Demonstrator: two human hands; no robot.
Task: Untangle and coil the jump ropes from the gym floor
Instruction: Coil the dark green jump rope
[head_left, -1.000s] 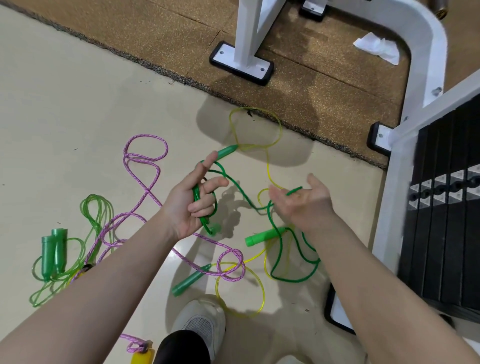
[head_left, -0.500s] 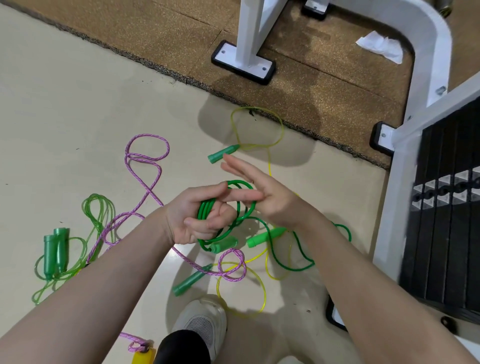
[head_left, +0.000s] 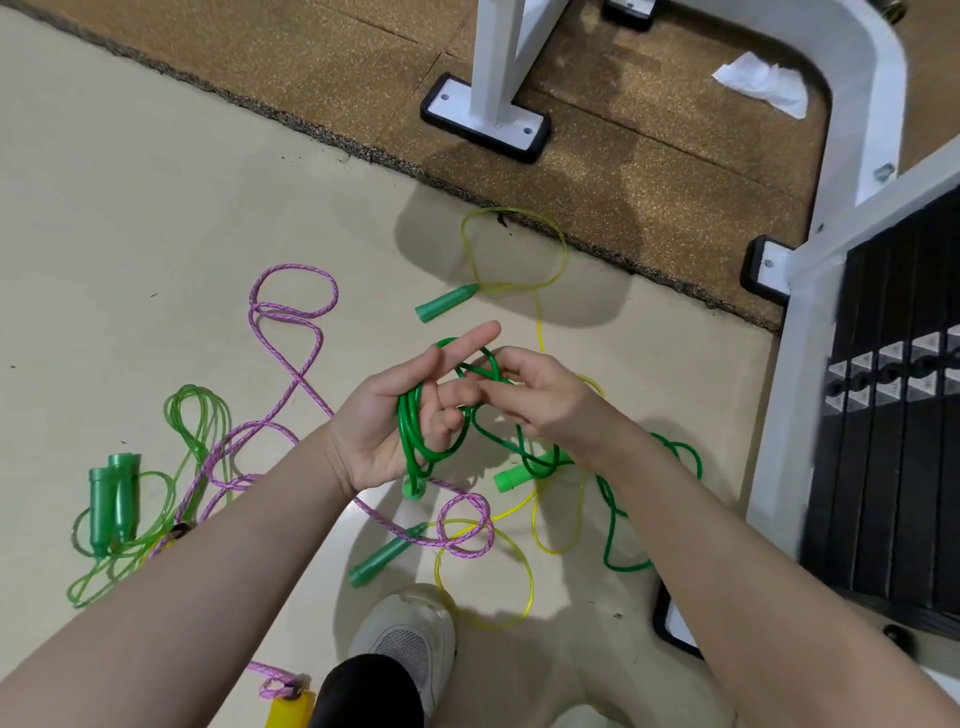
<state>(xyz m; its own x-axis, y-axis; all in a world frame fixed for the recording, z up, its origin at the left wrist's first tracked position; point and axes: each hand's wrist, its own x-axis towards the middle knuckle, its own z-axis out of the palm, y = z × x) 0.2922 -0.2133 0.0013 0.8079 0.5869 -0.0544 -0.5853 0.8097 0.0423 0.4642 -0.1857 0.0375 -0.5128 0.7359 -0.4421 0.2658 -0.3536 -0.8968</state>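
The dark green jump rope is hanging in loops over your half-open left hand; your right hand is pinching the next strand, needing another wrap

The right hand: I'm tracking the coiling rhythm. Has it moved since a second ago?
Yes. The right hand has swung leftward, away from the weight stack, to meet the left hand.

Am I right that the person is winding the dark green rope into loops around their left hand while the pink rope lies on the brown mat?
Not quite: in the head view the pink rope lies on the pale floor, not the brown mat. The dark green rope is indeed looped on the left hand.
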